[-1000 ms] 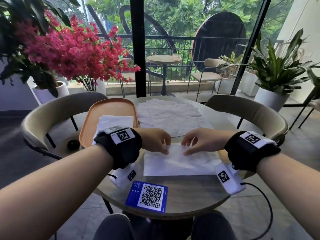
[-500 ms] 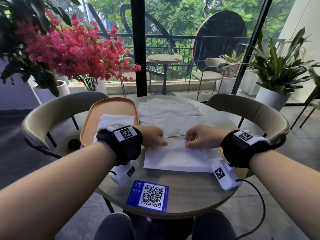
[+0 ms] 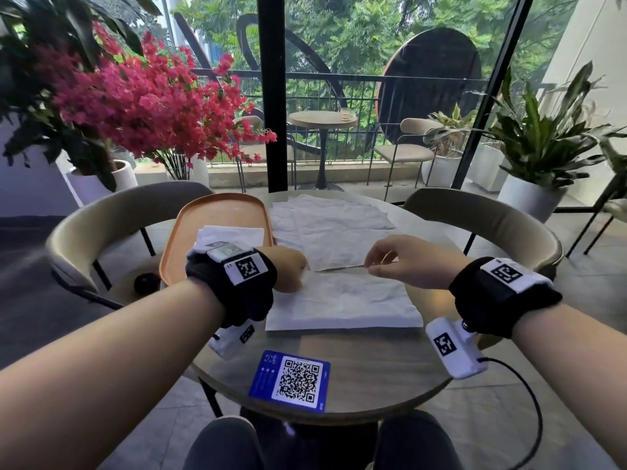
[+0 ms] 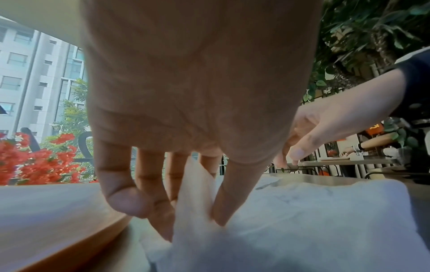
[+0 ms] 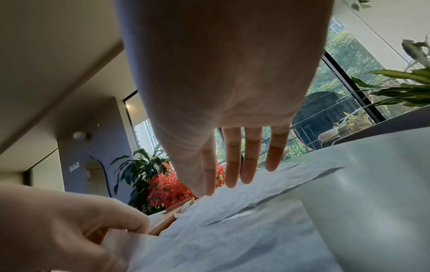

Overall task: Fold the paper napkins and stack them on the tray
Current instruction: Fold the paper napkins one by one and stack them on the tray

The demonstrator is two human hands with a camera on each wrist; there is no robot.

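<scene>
Round table (image 3: 356, 371) w/ orange tray (image 3: 217, 215) at its left-far side; a few folded napkins (image 3: 234, 234) already stacked on the tray, and a loose pile of unfolded napkins (image 3: 332, 228) at the table's far side, just right of the tray. Napkin in work (image 3: 342, 303) lies flat, nearer the person, btwn the two hands. Left hand (image 3: 288, 269) pinches its far-left corner: in the left wrist view thumb and fingers are curled round a raised bit of paper. Right hand (image 3: 403, 262) sits above the far edge, fingers mostly straight and relaxed in the right wrist view; head view hints at a light thumb-index pinch, can't tell if it holds paper. Step in hand, prob: fold far edge toward the near one. To do it well: get the right corner held too, lift both evenly, lay edge on edge, then press the crease from centre out. Thin paper, so pull gently or it tears/skews.
</scene>
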